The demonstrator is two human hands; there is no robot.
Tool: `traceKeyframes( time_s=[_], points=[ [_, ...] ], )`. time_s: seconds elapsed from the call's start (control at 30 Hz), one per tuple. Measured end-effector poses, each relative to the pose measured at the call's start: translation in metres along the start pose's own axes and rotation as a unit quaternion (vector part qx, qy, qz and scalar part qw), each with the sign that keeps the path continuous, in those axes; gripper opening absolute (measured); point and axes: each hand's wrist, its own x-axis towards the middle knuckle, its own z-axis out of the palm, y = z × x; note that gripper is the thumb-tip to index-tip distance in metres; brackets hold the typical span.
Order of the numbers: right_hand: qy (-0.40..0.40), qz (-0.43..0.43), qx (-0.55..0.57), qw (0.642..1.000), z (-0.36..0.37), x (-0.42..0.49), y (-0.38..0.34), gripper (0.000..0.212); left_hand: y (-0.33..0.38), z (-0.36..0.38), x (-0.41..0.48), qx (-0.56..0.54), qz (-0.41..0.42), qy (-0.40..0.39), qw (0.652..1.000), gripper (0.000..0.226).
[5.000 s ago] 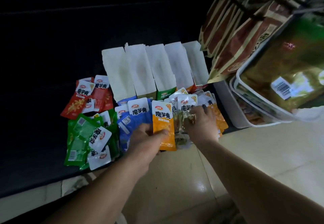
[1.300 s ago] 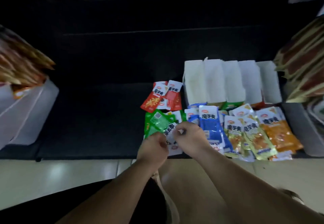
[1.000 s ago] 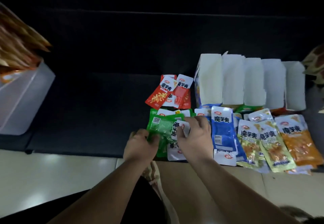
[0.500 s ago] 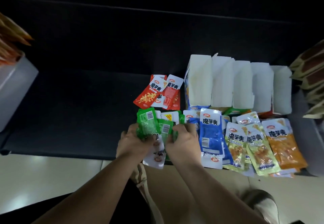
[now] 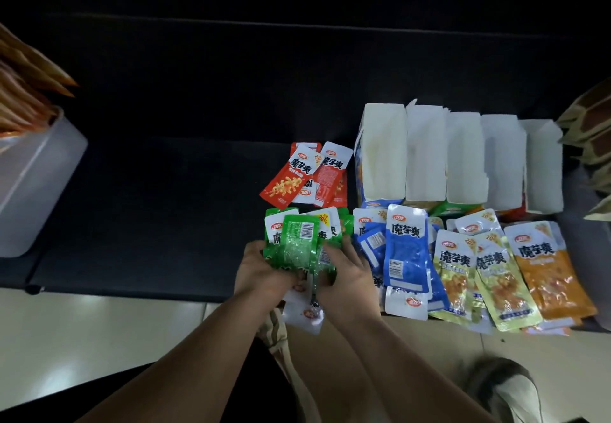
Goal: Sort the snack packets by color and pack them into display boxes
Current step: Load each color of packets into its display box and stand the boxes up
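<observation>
Fingers (image 5: 287,275) of the left hand (image 5: 261,269) are curled round the near end of a bundle of green packets (image 5: 297,244). The right hand (image 5: 345,273) grips the same bundle from the three o'clock side, its fingers (image 5: 330,252) wrapped over the edge. Both hands are on it, right at the front edge of the dark worktop (image 5: 148,211). The top packet shows its back, barcode and small print up, and white-topped fronts fan out behind it towards twelve o'clock. A white packet end (image 5: 304,315) pokes out under the hands at six o'clock, past the worktop's edge.

Moving out from the hands: at twelve o'clock a small heap of red packets (image 5: 297,174) lies flat on the worktop, just beyond the green ones. At three o'clock, right beside the right hand, blue packets (image 5: 405,247) overlap one another. Further along that way come yellow-green packets (image 5: 453,277) side by side, then an orange packet (image 5: 549,277) at the end of the line. Their near ends overhang the edge.

Behind that line, at one to two o'clock, five white display boxes (image 5: 426,158) stand packed side by side in a row. Strips of blue, green and red print show at their near ends.

Far out at nine o'clock sits a pale plastic bin (image 5: 33,184) with brown bags (image 5: 23,98) sticking out of it. More brown bags (image 5: 591,131) crowd the three o'clock edge. Pale floor tiles (image 5: 82,333) run along below the worktop, and a shoe (image 5: 506,389) shows at five o'clock.
</observation>
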Motion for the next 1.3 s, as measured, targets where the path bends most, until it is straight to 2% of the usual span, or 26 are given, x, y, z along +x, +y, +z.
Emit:
traceKeyframes(
  time_s=[0.1, 0.2, 0.27, 0.37, 0.5, 0.7, 0.77, 0.87, 1.0, 1.1, 1.23, 1.3],
  points=[
    [-0.087, 0.02, -0.056, 0.994, -0.009, 0.003, -0.004, 0.079, 0.002, 0.003, 0.002, -0.017, -0.034, 0.001, 0.999, 0.073],
    [-0.133, 0.042, -0.081, 0.987, -0.013, 0.009, -0.013, 0.083, 0.004, -0.002, 0.004, -0.016, -0.054, 0.011, 0.998, 0.069],
    [-0.156, 0.057, -0.091, 0.982, -0.012, 0.011, -0.016, 0.084, 0.005, -0.005, 0.004, 0.022, -0.047, 0.028, 0.998, 0.065],
    [-0.152, 0.061, -0.088, 0.982, -0.009, 0.012, -0.017, 0.086, 0.004, -0.004, -0.001, 0.075, -0.026, 0.014, 0.997, 0.06],
    [-0.132, 0.056, -0.079, 0.986, -0.008, 0.013, -0.016, 0.084, 0.006, -0.002, -0.006, -0.008, -0.04, 0.0, 0.999, 0.072],
    [-0.126, 0.05, -0.057, 0.989, -0.011, 0.015, -0.012, 0.088, 0.014, -0.001, -0.011, -0.012, -0.033, -0.08, 0.996, 0.054],
    [-0.131, 0.065, -0.036, 0.989, -0.011, 0.017, -0.016, 0.087, 0.018, 0.0, -0.014, -0.01, -0.019, -0.102, 0.995, 0.047],
    [-0.131, 0.081, 0.025, 0.988, -0.013, 0.019, -0.022, 0.093, 0.021, 0.002, -0.014, -0.009, 0.004, -0.101, 0.995, 0.052],
    [-0.114, 0.077, 0.103, 0.985, -0.015, 0.019, -0.023, 0.101, 0.03, 0.002, -0.017, -0.061, -0.005, -0.104, 0.993, 0.033],
    [-0.117, 0.082, 0.189, 0.971, -0.023, 0.018, -0.024, 0.103, 0.034, -0.004, -0.018, -0.034, 0.044, -0.103, 0.993, 0.032],
    [-0.127, 0.075, 0.251, 0.957, -0.041, 0.013, -0.03, 0.098, 0.044, -0.02, -0.021, -0.027, 0.077, -0.091, 0.992, 0.033],
    [-0.111, 0.063, 0.265, 0.956, -0.049, 0.01, -0.034, 0.085, 0.049, -0.021, -0.024, -0.03, 0.094, -0.077, 0.992, 0.037]
  ],
)
